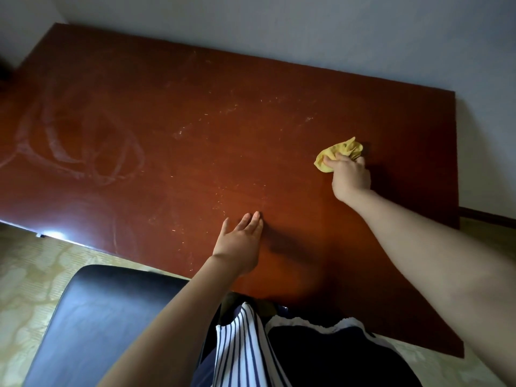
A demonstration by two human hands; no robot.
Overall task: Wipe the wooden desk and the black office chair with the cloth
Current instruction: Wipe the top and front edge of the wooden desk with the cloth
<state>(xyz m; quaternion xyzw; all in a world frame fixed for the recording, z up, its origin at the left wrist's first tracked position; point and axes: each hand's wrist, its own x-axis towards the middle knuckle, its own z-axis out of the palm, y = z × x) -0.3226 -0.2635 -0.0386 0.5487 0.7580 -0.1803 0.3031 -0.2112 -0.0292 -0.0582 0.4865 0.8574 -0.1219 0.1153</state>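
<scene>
Probably a home room, wooden desk point(195, 135) against plain wall point(335, 29), black office chair point(97, 317), patterned floor point(28, 275)

Pale grey wall point(307, 29); yellow-beige patterned floor point(28, 289); dark skirting board point(485, 214) at right

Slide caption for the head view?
Right hand grips a bunched yellow cloth on the wooden desk; left hand open near the front edge.

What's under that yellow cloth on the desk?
Only the wooden desk shows around the cloth, which the right hand holds bunched against it. The patch beneath the cloth is covered, so any dust there cannot be seen.
</scene>
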